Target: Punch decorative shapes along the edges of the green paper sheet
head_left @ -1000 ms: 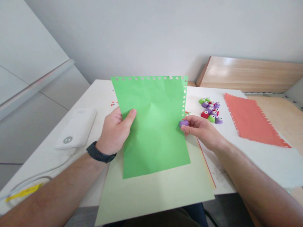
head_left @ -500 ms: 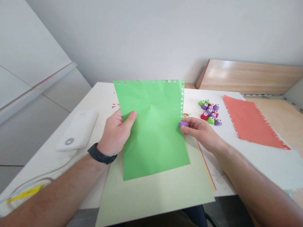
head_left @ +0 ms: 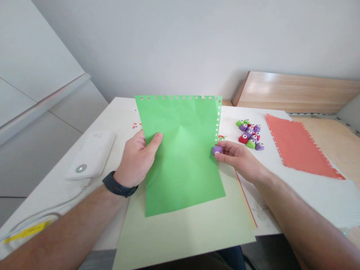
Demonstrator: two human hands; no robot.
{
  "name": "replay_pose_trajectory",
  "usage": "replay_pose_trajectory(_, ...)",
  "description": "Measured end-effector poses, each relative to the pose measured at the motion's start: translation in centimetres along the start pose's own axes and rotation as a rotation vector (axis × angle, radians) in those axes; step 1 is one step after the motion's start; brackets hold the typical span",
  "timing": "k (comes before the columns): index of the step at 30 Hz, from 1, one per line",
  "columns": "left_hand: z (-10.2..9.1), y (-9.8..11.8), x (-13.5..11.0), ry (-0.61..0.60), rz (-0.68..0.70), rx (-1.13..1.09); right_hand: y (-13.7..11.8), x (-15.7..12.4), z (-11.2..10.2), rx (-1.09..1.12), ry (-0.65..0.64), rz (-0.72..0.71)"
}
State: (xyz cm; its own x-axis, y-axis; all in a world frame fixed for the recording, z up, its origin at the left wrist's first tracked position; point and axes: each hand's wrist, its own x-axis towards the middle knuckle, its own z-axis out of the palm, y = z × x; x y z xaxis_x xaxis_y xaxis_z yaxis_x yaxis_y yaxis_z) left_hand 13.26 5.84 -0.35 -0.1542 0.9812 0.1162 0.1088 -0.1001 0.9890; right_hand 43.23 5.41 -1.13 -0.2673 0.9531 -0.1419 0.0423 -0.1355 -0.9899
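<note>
Holding green paper (head_left: 181, 161) with a purple punch (head_left: 216, 150) at its edge.

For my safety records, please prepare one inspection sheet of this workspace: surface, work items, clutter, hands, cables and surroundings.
Surface: flat white table; dark smudges near the front right.
Work items: bright green paper sheet, small holes along top and upper right edges; small purple plastic-looking punch at its right edge; pale green paper sheet below, overhanging the table front.
Clutter: tiny coloured paper scraps; grouped red, green and purple punches; orange-red paper sheet with notched edges; white rectangular device.
Hands: left hand grips the bright green sheet's left side; right hand holds the small punch.
Cables: thin white cable near the device.
Surroundings: pale grey wall, white cabinet panels, wood-grain board.
</note>
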Motion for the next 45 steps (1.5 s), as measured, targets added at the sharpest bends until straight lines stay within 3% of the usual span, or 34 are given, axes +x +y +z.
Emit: replay_pose_trajectory(45, -0.3, -0.24, -0.1, -0.017, -0.008, 0.015, 0.08, 0.13, 0.32, -0.017, 0.034, 0.018)
